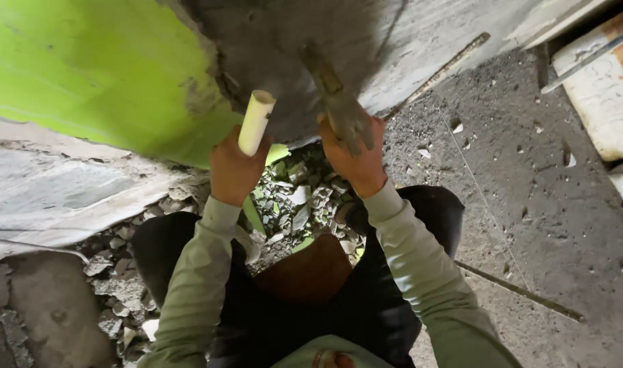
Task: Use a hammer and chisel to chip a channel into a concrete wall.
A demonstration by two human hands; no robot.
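My left hand (pixel 233 169) grips a short cream plastic pipe (pixel 256 121) that points up toward a chipped-out grey patch (pixel 277 48) in the green wall (pixel 86 75). My right hand (pixel 356 155) holds the wooden handle of a cement-caked tool (pixel 335 102), blurred, which may be a hammer or trowel; it lies against the grey patch just right of the pipe. Both sleeves are pale green. I am crouched over the spot with my knees either side.
Broken plaster and concrete rubble (pixel 294 204) is piled at the wall's foot between my knees and to the left (pixel 113 272). A dusty grey floor (pixel 529 204) spreads right, with a thin rod (pixel 523 292) lying on it and a printed sack (pixel 608 88) at top right.
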